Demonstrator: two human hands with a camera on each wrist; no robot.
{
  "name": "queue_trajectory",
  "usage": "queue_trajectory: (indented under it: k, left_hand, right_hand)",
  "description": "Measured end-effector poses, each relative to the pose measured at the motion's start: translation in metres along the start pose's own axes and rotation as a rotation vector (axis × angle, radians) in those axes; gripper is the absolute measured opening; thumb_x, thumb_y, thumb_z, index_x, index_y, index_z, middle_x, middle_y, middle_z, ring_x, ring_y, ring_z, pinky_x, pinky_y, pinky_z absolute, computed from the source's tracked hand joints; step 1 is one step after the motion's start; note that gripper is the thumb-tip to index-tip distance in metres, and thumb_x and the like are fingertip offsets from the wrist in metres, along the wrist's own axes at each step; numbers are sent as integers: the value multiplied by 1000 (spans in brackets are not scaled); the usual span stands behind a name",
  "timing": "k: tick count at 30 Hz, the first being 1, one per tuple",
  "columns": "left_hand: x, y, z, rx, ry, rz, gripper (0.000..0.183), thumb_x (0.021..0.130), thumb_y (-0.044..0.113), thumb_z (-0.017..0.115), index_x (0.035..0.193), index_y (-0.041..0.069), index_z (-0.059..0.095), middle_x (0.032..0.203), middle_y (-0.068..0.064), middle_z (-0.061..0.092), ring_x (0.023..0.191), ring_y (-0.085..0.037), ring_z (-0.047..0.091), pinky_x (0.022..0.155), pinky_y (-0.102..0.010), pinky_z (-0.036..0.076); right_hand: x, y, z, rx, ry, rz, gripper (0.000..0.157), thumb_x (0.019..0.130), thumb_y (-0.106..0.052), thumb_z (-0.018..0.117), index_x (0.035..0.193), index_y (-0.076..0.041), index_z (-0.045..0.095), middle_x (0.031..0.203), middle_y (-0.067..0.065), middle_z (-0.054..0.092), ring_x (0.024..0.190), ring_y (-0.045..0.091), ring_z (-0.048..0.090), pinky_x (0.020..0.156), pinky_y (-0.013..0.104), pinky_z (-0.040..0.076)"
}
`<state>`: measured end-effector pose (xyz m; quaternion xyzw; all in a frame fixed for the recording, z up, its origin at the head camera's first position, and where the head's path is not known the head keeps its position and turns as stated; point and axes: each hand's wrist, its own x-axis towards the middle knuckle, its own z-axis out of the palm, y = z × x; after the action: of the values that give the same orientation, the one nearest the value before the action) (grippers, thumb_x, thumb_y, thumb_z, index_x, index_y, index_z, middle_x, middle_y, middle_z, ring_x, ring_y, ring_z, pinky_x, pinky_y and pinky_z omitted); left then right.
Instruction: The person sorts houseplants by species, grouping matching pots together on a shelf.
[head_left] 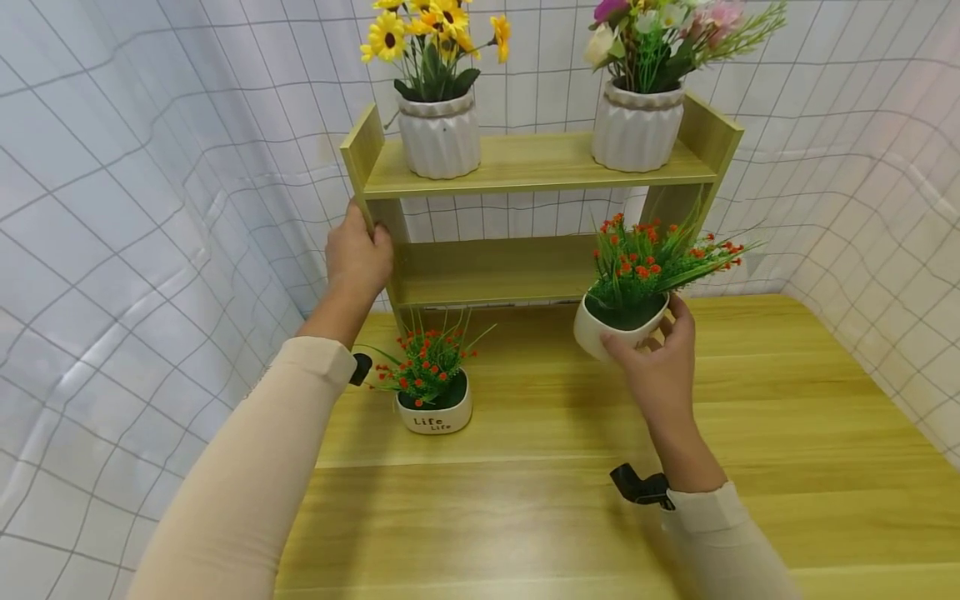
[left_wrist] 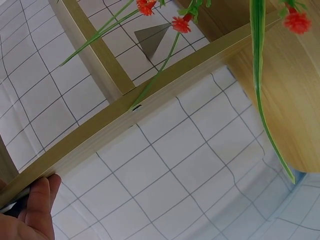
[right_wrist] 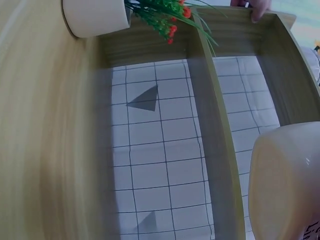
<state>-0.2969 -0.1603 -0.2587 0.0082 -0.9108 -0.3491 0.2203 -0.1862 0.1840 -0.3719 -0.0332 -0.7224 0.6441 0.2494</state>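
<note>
My left hand (head_left: 358, 257) grips the left side panel of a wooden shelf (head_left: 525, 175); in the left wrist view its fingers (left_wrist: 39, 207) curl about the panel's edge. My right hand (head_left: 663, 362) holds a white pot of red artificial flowers (head_left: 633, 310), tilted and raised off the table before the shelf's right side. The right wrist view catches this pot's underside (right_wrist: 272, 195) at lower right, but not the right hand. A matching flower pot (head_left: 435, 417), lettered "Life", stands on the table in front of the shelf's left end.
On the top board stand two white ribbed pots, one of yellow sunflowers (head_left: 441, 137), one of mixed pink and white flowers (head_left: 637, 129). The wooden table (head_left: 510, 517) spreads in front. A white grid-patterned curtain (head_left: 247, 150) hangs behind and at both sides.
</note>
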Motion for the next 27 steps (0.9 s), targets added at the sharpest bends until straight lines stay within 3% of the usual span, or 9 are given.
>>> queue_trajectory:
  k: [4, 12, 19, 27]
  left_hand:
    - [0, 0, 0, -2, -10, -9, 42, 104, 22, 41, 145, 12, 41, 128, -23, 61, 118, -40, 58, 93, -54, 48]
    - [0, 0, 0, 6, -8, -9, 42, 103, 22, 41, 144, 11, 42, 126, -24, 62, 117, -41, 58, 92, -54, 48]
    - [0, -1, 0, 3, -2, -2, 41, 103, 21, 42, 142, 10, 43, 126, -24, 62, 117, -41, 59, 93, -54, 48]
    - [0, -1, 0, 6, -5, -5, 39, 103, 20, 43, 140, 9, 44, 125, -26, 62, 116, -42, 59, 92, -54, 48]
  right_hand:
    - [10, -2, 4, 18, -14, -10, 95, 78, -19, 84, 154, -18, 26, 151, 2, 30, 128, 24, 45, 97, 42, 48]
    - [32, -2, 14, -13, -3, -37, 95, 77, -28, 85, 152, -14, 28, 145, 4, 34, 121, 19, 45, 96, 37, 50]
    - [50, -4, 25, -92, 11, -55, 100, 76, -37, 85, 153, -11, 26, 146, 7, 34, 129, 19, 41, 105, 39, 41]
    - [67, -1, 35, -146, 54, -58, 102, 75, -42, 85, 152, -10, 27, 145, 8, 35, 128, 20, 41, 105, 38, 39]
